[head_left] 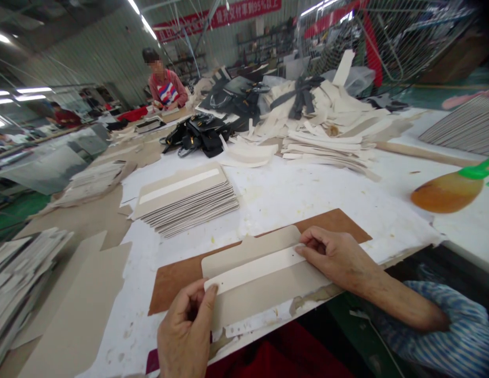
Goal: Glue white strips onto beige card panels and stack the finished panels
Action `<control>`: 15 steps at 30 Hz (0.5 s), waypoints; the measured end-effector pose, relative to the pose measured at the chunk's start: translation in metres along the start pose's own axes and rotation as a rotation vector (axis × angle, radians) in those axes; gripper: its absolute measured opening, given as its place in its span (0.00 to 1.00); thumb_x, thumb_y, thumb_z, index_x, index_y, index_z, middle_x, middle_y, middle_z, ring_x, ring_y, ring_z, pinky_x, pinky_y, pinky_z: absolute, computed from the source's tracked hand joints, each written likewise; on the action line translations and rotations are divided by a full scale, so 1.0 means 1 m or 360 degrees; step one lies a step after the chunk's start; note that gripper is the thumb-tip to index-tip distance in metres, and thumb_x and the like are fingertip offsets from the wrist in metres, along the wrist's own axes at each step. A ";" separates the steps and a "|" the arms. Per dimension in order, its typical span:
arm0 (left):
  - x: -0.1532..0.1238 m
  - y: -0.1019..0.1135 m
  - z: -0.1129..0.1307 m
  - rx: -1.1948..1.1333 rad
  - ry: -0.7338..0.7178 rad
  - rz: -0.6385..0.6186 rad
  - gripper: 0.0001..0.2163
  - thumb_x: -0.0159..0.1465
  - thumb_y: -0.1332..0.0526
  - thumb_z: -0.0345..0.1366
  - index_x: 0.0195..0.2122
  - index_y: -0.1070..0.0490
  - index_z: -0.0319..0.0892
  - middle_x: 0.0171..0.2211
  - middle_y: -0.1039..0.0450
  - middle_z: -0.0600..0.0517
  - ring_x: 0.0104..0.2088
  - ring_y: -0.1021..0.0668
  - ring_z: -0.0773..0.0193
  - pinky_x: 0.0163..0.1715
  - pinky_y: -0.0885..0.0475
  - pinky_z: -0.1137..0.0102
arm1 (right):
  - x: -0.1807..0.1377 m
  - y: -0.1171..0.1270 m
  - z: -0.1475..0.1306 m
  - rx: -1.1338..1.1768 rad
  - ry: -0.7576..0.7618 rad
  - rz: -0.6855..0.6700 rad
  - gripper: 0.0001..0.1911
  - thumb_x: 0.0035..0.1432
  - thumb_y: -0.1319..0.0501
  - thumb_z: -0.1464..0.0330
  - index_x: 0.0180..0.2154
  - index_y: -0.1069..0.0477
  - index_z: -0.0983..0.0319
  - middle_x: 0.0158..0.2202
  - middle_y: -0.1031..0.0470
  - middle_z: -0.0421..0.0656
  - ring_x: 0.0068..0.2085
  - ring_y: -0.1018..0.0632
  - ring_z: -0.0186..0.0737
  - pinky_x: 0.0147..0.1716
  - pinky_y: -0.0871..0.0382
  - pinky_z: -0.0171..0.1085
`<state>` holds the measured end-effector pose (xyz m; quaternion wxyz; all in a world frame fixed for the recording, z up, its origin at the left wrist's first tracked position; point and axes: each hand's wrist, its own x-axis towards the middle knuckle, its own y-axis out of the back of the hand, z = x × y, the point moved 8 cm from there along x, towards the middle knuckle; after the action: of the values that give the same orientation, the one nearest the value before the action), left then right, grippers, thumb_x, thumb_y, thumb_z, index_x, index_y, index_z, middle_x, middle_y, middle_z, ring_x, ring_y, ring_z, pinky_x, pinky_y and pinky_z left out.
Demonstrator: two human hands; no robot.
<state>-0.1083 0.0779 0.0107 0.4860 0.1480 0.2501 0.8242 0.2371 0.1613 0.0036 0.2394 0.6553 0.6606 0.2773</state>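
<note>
Above white sheeting, two hands pinch one strip over one panel.

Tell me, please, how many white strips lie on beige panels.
2: one white strip held by the left hand and right hand, another white strip atop the stack; more may be hidden inside.

Glaring ceiling tubes, soft background, edges — stretched

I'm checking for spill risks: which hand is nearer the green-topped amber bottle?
Right. The right hand is left of the amber bottle, not touching it; the left hand is considerably farther left.
</note>
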 end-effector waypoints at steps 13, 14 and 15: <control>0.000 0.001 -0.001 0.0108 0.0033 0.0022 0.25 0.60 0.30 0.64 0.44 0.14 0.50 0.29 0.21 0.55 0.35 0.18 0.55 0.25 0.34 0.70 | 0.000 -0.001 -0.002 -0.0069 0.0028 0.0033 0.14 0.60 0.41 0.55 0.33 0.24 0.56 0.25 0.21 0.40 0.26 0.23 0.43 0.28 0.35 0.41; 0.000 0.001 -0.001 0.0110 0.0028 0.0026 0.24 0.60 0.30 0.64 0.44 0.14 0.50 0.29 0.21 0.55 0.35 0.18 0.55 0.24 0.34 0.70 | 0.000 -0.001 -0.002 -0.0072 0.0025 0.0038 0.14 0.59 0.42 0.54 0.33 0.24 0.56 0.25 0.22 0.40 0.26 0.24 0.43 0.28 0.35 0.41; 0.000 0.001 0.000 0.0115 0.0022 0.0033 0.24 0.60 0.30 0.64 0.43 0.14 0.50 0.29 0.21 0.55 0.35 0.17 0.55 0.24 0.35 0.70 | 0.000 -0.001 -0.002 -0.0075 0.0022 0.0042 0.14 0.59 0.42 0.54 0.33 0.24 0.55 0.25 0.22 0.40 0.25 0.24 0.43 0.28 0.35 0.41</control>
<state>-0.1096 0.0775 0.0111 0.4700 0.1624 0.2816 0.8206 0.2347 0.1608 0.0047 0.2466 0.6563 0.6467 0.3005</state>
